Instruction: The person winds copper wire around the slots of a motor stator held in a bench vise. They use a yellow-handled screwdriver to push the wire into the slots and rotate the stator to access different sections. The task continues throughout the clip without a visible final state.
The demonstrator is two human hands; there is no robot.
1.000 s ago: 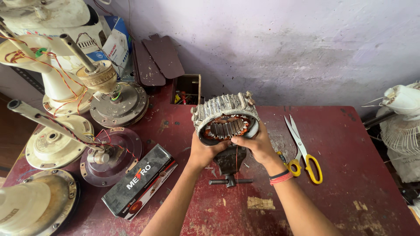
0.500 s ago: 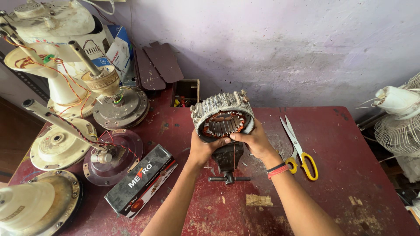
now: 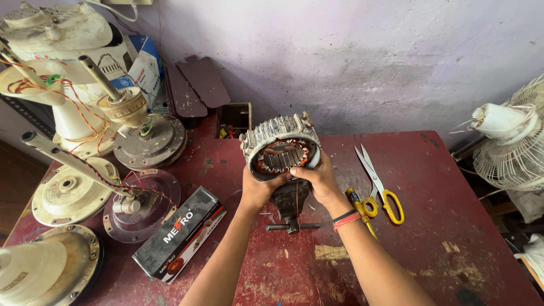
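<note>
Both hands hold a round fan-motor stator point(image 3: 281, 147) with a ribbed grey metal shell and copper windings inside, tilted so its open face looks at me. My left hand point(image 3: 258, 190) grips its lower left rim. My right hand point(image 3: 320, 180), with red and black bands at the wrist, grips the lower right rim. The stator is held just above a small dark bench vise point(image 3: 290, 207) with a crossbar handle, fixed on the dark red table point(image 3: 442, 170).
Yellow-handled scissors point(image 3: 381, 187) and a yellow-handled tool point(image 3: 360, 208) lie right of my right hand. A black carton point(image 3: 178, 232) lies to the left. Several dismantled ceiling-fan parts point(image 3: 144, 139) crowd the left side. A small open box point(image 3: 233, 120) sits at the wall; a table fan point(image 3: 513, 150) stands far right.
The stator and both hands have stayed over the vise with only a slight shift; the view has moved a little to the right.
</note>
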